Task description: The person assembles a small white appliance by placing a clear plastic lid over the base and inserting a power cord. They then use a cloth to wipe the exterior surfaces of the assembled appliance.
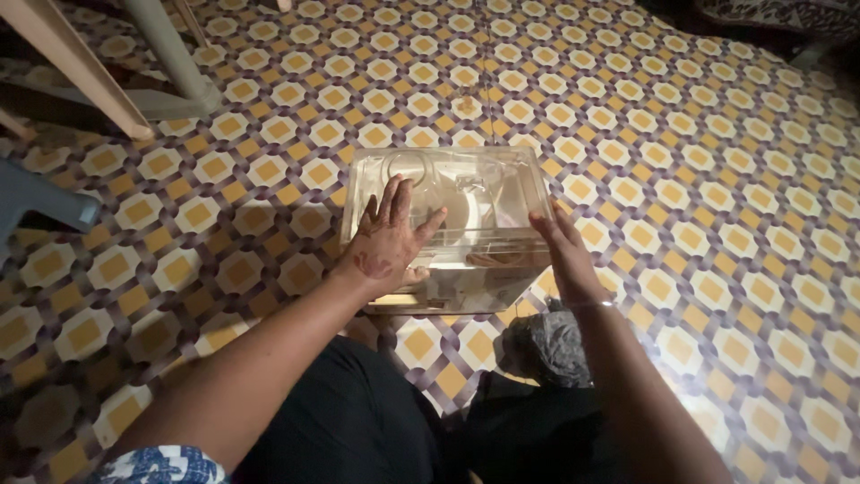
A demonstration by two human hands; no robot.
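Hands bracket the clear plastic box [448, 229] on the tiled floor [699, 179] ahead of us: our left hand [387, 242] spread flat on its lid, right hand [563, 246] flat against its right side, its long axis crosswise.

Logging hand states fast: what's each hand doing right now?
Left hand: open, palm flat on the lid of the clear plastic box.
Right hand: open, pressed against the box's right side.
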